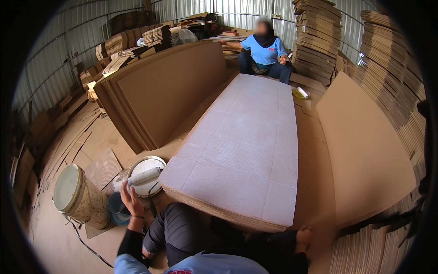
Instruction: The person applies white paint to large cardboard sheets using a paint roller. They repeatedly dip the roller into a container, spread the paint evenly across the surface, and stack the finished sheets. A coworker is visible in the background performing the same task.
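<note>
White glue sits in the shallow pan (145,176) at the near left of the cardboard stack (242,150), and the left hand (131,199) grips the handle of the paint roller (145,175) lying across it; I judge the roller should be turned evenly in the pan and drips shed before lifting. That forearm reaches up and left, wrist bent, while the right hand (303,237) rests fingers-down by the stack's near right corner, holding nothing I can make out.
</note>
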Tool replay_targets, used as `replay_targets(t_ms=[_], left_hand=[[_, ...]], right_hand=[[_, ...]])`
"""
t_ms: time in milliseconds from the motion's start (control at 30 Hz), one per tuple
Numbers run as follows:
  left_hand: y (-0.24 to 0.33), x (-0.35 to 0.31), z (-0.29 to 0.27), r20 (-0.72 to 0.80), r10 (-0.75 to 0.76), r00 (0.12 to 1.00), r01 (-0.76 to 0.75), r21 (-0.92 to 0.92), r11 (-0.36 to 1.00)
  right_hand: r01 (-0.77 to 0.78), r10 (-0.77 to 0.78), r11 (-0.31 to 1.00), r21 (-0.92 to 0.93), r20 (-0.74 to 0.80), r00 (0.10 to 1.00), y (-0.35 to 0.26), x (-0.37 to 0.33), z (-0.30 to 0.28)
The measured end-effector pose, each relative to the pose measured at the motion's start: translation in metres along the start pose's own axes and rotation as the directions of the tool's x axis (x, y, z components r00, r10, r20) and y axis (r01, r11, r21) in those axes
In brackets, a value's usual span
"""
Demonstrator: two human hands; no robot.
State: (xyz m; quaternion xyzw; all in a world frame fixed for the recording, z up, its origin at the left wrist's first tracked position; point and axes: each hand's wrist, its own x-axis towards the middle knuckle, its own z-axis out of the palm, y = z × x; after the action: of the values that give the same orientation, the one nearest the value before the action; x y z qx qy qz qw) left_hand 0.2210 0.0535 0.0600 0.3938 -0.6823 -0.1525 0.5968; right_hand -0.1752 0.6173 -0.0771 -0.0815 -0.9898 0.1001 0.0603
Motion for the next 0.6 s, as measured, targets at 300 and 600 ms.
replay_targets(t_ms=[300,600], left_hand=[[0.093,0.144,0.037,0.074,0.266,0.961,-0.271,0.080,0.959],[0.107,0.213,0.071,0.188,0.365,0.912,-0.409,0.322,0.854]], right_hand=[[-0.081,0.059,0.960,0.269,0.086,0.995,-0.007,-0.006,-0.017],[-0.101,0.094,0.965,0.241,0.037,0.995,-0.004,-0.007,-0.011]])
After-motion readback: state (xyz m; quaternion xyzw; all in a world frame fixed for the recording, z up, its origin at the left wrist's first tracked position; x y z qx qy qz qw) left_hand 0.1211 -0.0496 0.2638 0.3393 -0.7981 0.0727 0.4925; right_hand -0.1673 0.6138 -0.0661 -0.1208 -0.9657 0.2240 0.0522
